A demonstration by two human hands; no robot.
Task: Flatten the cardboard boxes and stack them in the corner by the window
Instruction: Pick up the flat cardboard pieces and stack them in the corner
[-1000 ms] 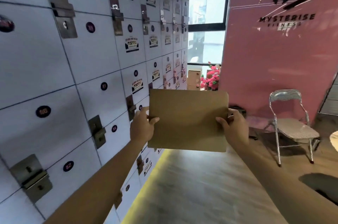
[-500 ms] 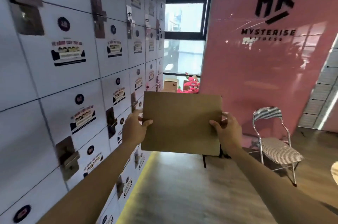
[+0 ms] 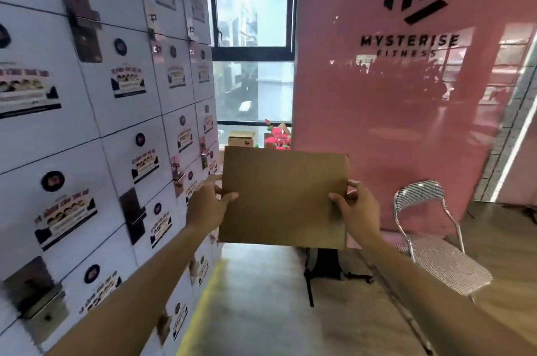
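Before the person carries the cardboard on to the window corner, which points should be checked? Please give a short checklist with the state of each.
1. Flattened cardboard is flat: ok.
2. Left hand grips its left edge: ok.
3. Right hand grips its right edge: ok.
4. Floor straight ahead, beside the lockers: ok.
5. Black stand and folding chair on the right side: not ok, close to the way.
6. Free space at the window corner: cannot tell, cardboard hides it.

Two bare forearms — no sleeves, left hand (image 3: 207, 204) and right hand (image 3: 358, 210) ungloved.
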